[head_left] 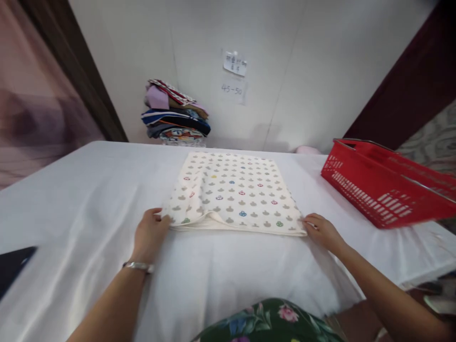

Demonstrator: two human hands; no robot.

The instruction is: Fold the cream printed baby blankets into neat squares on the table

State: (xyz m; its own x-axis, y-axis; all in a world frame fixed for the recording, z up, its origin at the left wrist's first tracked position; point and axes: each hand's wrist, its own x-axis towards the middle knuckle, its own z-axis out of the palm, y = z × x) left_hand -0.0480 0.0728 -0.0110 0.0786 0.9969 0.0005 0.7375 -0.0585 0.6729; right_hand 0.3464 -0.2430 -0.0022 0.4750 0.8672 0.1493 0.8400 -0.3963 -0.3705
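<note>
Two near corners of the cloth (245, 197) are pinched between thumb and fingers, one in your left hand (148, 235), the other in your right hand (325, 233). The cloth lies flat on the counter (249, 270), stretching away beyond your hands. You seem to be squaring it up. Its near edge bulges closer to your left hand, so the next move likely calls for a gentle outward pull. A clothes stack (176, 116) sits beyond your left hand; a basket (377, 185), beyond and outside your right.

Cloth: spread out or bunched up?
Spread out: the cloth lies mostly flat between the left hand and right hand, its near edge rippled.
</note>
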